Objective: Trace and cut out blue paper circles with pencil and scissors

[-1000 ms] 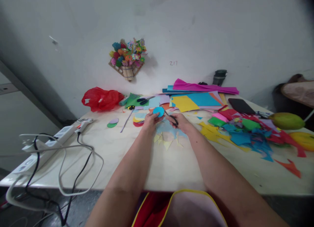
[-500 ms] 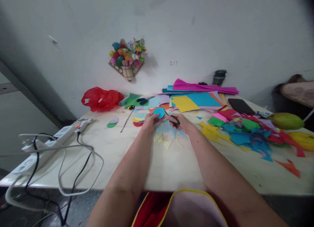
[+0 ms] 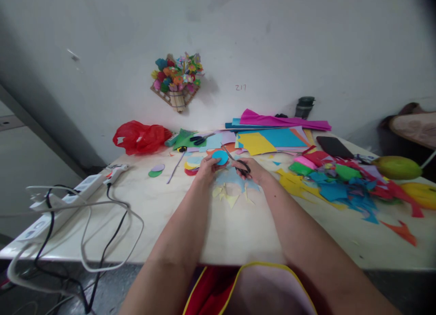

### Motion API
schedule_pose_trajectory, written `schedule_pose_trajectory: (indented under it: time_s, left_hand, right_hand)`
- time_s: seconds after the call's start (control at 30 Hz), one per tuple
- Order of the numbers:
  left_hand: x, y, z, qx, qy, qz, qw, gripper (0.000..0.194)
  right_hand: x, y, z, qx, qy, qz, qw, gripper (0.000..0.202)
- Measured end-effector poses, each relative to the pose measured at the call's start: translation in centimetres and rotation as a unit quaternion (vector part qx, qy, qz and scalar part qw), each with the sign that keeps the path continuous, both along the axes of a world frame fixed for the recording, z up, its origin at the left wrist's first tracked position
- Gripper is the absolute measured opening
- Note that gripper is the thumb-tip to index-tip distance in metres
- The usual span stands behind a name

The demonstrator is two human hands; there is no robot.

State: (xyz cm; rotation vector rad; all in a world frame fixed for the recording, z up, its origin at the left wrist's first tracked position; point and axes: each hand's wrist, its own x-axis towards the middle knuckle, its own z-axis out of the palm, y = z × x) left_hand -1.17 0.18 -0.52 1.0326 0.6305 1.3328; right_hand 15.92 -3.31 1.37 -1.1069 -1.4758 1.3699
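A blue paper circle (image 3: pixel 220 158) is pinched in my left hand (image 3: pixel 207 166), over the middle of the table. My right hand (image 3: pixel 252 169) grips black-handled scissors (image 3: pixel 243 167), whose blades point up and left beside the circle's right edge. Beneath my hands lie light blue paper and pale yellow scraps (image 3: pixel 226 197). Left of my left hand is a pile of coloured paper circles (image 3: pixel 191 170), partly hidden by the hand. A lilac and a green circle (image 3: pixel 156 173) overlap farther left.
Coloured scraps (image 3: pixel 335 192) and fruit (image 3: pixel 397 167) cover the right side. Paper sheets (image 3: pixel 269 142), a second pair of scissors (image 3: pixel 200 140) and a red plastic bag (image 3: pixel 141 137) lie at the back. A power strip (image 3: pixel 64 206) with loose cables is at the left.
The blue circle and my left hand have shifted very slightly to the left. My right hand and the scissors look almost unmoved.
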Motion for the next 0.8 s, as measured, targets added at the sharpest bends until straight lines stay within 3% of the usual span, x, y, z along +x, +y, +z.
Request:
schedule_pose_trajectory:
  time_s: [0.8]
  left_hand:
    - [-0.07,-0.21,0.18,-0.011,0.017,-0.002,1.000,0.016]
  right_hand:
    - [-0.18,-0.08,-0.02,0.011,0.018,-0.010,1.000,0.025]
